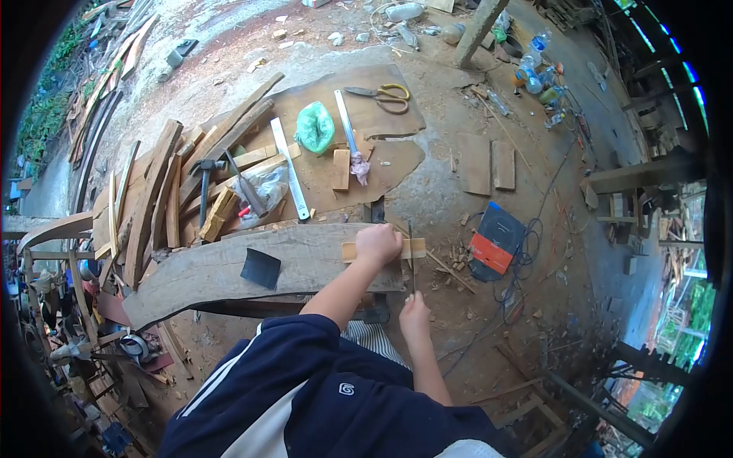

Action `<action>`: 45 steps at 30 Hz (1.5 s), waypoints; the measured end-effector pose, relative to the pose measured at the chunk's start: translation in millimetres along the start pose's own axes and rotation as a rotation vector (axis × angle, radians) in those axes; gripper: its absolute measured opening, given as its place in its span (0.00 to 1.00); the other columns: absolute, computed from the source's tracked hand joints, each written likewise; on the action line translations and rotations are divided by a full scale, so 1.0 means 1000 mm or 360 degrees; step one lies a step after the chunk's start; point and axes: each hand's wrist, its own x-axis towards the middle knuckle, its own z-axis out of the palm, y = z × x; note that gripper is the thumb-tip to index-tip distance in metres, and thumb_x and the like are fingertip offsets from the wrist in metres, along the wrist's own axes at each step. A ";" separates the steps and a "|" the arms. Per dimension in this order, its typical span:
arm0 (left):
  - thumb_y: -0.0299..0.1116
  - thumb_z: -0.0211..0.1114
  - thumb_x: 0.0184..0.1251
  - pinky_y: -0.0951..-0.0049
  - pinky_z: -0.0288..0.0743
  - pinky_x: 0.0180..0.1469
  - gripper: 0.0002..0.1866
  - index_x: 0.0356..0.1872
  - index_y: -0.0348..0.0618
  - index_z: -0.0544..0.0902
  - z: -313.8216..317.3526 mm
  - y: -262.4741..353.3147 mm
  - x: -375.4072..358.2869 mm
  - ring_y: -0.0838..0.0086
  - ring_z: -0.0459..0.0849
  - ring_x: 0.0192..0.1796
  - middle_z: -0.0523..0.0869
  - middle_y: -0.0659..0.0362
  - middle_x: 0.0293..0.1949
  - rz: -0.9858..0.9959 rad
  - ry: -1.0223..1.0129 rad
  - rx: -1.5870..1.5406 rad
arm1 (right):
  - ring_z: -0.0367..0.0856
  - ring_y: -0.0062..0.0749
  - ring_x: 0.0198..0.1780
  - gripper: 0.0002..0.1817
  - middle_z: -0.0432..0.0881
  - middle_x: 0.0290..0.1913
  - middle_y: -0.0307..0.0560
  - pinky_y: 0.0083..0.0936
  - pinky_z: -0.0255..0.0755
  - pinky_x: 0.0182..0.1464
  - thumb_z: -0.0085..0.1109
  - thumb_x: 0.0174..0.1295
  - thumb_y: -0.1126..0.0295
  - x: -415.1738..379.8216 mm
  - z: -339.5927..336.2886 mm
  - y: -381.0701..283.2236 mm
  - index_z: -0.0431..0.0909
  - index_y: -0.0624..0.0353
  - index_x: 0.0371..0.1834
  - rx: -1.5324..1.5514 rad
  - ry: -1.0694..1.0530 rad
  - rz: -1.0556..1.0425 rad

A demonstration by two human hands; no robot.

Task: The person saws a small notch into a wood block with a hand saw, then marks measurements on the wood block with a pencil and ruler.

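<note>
On the right end of a broad, curved wooden plank (206, 271), my left hand (378, 244) is closed over a short light wood strip (414, 248), pressing it against the plank. The strip's right end sticks out past the plank's edge. Just below and to the right, my right hand (414, 313) is wrapped round the lower end of a thin saw (411, 275), whose narrow blade stands upright in view and crosses the strip's overhanging end. A dark square sheet (261, 269) lies on the plank to the left of my left hand.
Beyond the plank lie a hammer (205, 183), two metal rulers (290, 172), scissors (385, 95), a green bag (314, 127) and a wood block (341, 169). Long boards (156, 191) pile up at left. A black and red case (496, 243) and cables lie on the floor at right.
</note>
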 end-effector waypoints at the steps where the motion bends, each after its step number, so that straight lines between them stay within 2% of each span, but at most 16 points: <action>1: 0.45 0.55 0.62 0.52 0.83 0.40 0.19 0.28 0.43 0.89 0.000 -0.001 0.001 0.51 0.90 0.35 0.89 0.46 0.30 -0.0007 -0.0001 0.0006 | 0.82 0.71 0.39 0.12 0.82 0.32 0.72 0.60 0.74 0.38 0.45 0.75 0.66 -0.003 0.000 0.003 0.73 0.66 0.44 0.0009 -0.0015 0.0008; 5: 0.45 0.56 0.62 0.55 0.84 0.41 0.20 0.28 0.41 0.89 -0.004 0.002 0.000 0.52 0.91 0.36 0.90 0.45 0.31 -0.0022 -0.0034 -0.0027 | 0.82 0.71 0.38 0.11 0.81 0.31 0.73 0.59 0.75 0.37 0.45 0.74 0.68 0.044 0.000 -0.022 0.73 0.66 0.45 -0.0060 0.0025 -0.0108; 8: 0.45 0.55 0.62 0.53 0.83 0.41 0.19 0.28 0.42 0.89 -0.006 0.003 0.000 0.52 0.90 0.36 0.90 0.46 0.31 -0.0040 -0.0059 -0.0033 | 0.82 0.71 0.38 0.12 0.82 0.31 0.73 0.59 0.75 0.37 0.45 0.74 0.68 0.046 0.005 -0.022 0.74 0.66 0.46 -0.0103 0.0019 -0.0070; 11: 0.45 0.55 0.62 0.52 0.83 0.41 0.19 0.28 0.43 0.89 -0.001 0.000 0.001 0.52 0.90 0.35 0.89 0.46 0.30 -0.0023 -0.0032 -0.0024 | 0.82 0.71 0.39 0.13 0.82 0.32 0.72 0.59 0.75 0.38 0.45 0.75 0.66 0.001 0.008 0.004 0.74 0.65 0.47 -0.0010 -0.0034 0.0053; 14: 0.45 0.56 0.62 0.54 0.83 0.41 0.19 0.29 0.42 0.89 -0.004 0.001 0.000 0.52 0.90 0.36 0.90 0.46 0.31 -0.0020 -0.0030 -0.0018 | 0.81 0.72 0.39 0.13 0.82 0.33 0.72 0.59 0.75 0.39 0.46 0.75 0.66 -0.009 0.012 0.024 0.74 0.65 0.47 0.0024 0.0005 0.0032; 17: 0.46 0.57 0.62 0.55 0.84 0.42 0.20 0.29 0.41 0.90 -0.007 0.002 0.001 0.53 0.91 0.36 0.90 0.46 0.31 -0.0016 -0.0052 -0.0019 | 0.81 0.73 0.40 0.12 0.82 0.34 0.73 0.60 0.75 0.40 0.45 0.75 0.66 0.033 0.004 -0.004 0.74 0.65 0.45 0.0040 0.0015 -0.0085; 20: 0.45 0.56 0.62 0.54 0.83 0.41 0.20 0.29 0.41 0.89 -0.003 0.001 0.000 0.53 0.90 0.36 0.90 0.46 0.31 -0.0039 -0.0064 -0.0022 | 0.81 0.73 0.41 0.12 0.82 0.34 0.73 0.59 0.75 0.40 0.45 0.74 0.66 0.049 0.008 -0.021 0.74 0.65 0.42 -0.0073 0.0045 -0.0049; 24: 0.45 0.56 0.62 0.53 0.83 0.41 0.19 0.29 0.42 0.89 -0.005 0.001 0.001 0.52 0.90 0.36 0.89 0.46 0.31 -0.0036 -0.0069 -0.0029 | 0.81 0.73 0.41 0.11 0.82 0.34 0.73 0.60 0.75 0.41 0.46 0.74 0.66 0.005 0.004 -0.006 0.73 0.64 0.40 0.0051 0.0065 -0.0057; 26: 0.45 0.56 0.62 0.53 0.83 0.41 0.19 0.29 0.42 0.89 -0.001 -0.001 0.001 0.52 0.90 0.36 0.89 0.46 0.31 -0.0038 -0.0039 -0.0030 | 0.81 0.73 0.42 0.11 0.82 0.35 0.74 0.59 0.75 0.41 0.46 0.74 0.67 -0.009 -0.001 0.001 0.74 0.65 0.42 0.0008 -0.0007 0.0072; 30: 0.45 0.56 0.62 0.53 0.83 0.41 0.19 0.28 0.42 0.89 -0.003 -0.001 0.001 0.52 0.90 0.36 0.89 0.46 0.31 -0.0052 -0.0050 -0.0054 | 0.81 0.73 0.43 0.14 0.82 0.36 0.75 0.58 0.75 0.42 0.46 0.74 0.68 0.013 0.003 -0.005 0.75 0.68 0.50 0.0012 0.0140 -0.0117; 37: 0.45 0.56 0.62 0.52 0.83 0.41 0.19 0.29 0.41 0.89 -0.002 -0.002 0.000 0.51 0.90 0.36 0.89 0.46 0.31 -0.0033 -0.0068 -0.0086 | 0.81 0.72 0.43 0.14 0.83 0.37 0.73 0.57 0.75 0.41 0.46 0.74 0.67 0.016 -0.001 -0.009 0.75 0.67 0.50 -0.0083 -0.0035 -0.0005; 40: 0.46 0.56 0.62 0.53 0.83 0.41 0.19 0.29 0.41 0.89 -0.007 -0.002 0.002 0.51 0.90 0.36 0.89 0.46 0.31 -0.0031 -0.0062 -0.0075 | 0.81 0.72 0.43 0.13 0.83 0.36 0.72 0.57 0.75 0.40 0.45 0.75 0.66 0.002 0.002 0.001 0.75 0.66 0.47 0.0003 -0.0078 0.0048; 45: 0.46 0.56 0.62 0.53 0.83 0.41 0.19 0.29 0.41 0.89 -0.002 -0.002 0.001 0.51 0.90 0.36 0.89 0.46 0.31 -0.0011 -0.0072 -0.0068 | 0.81 0.71 0.41 0.12 0.82 0.34 0.71 0.58 0.74 0.39 0.46 0.75 0.66 0.016 0.003 -0.005 0.72 0.64 0.40 -0.0010 0.0099 -0.0023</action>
